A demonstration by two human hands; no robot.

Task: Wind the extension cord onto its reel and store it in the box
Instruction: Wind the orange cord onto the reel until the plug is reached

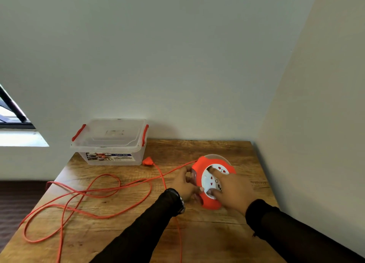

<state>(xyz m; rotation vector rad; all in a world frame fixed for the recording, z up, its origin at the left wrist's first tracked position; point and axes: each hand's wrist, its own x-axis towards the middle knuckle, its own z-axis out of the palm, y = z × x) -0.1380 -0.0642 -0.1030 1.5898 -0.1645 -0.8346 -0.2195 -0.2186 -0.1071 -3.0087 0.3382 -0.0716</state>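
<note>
**Both hands on the cord reel**

The orange reel [214, 181] stood tilted on the right part of the wooden table [197, 239], its white socket face turned up toward the camera. The right hand [234, 190] lay over that face from the near right, fingers spread, with the forefinger reaching up across the sockets and the thumb pressing the lower edge of the white disc. The left hand [184, 184] came in from the left, fingers curled round the reel's left rim; motion blur hid the exact hold. Both forearms wore black sleeves, and a watch [181, 203] sat on the left wrist.

The orange cord [94, 193] ran leftward from the reel and lay in loose loops over the table's left half, one loop hanging past the edge. Its plug [147, 161] rested just beside the clear lidded box [110, 142], which stood closed at the table's far left against the wall.
</note>
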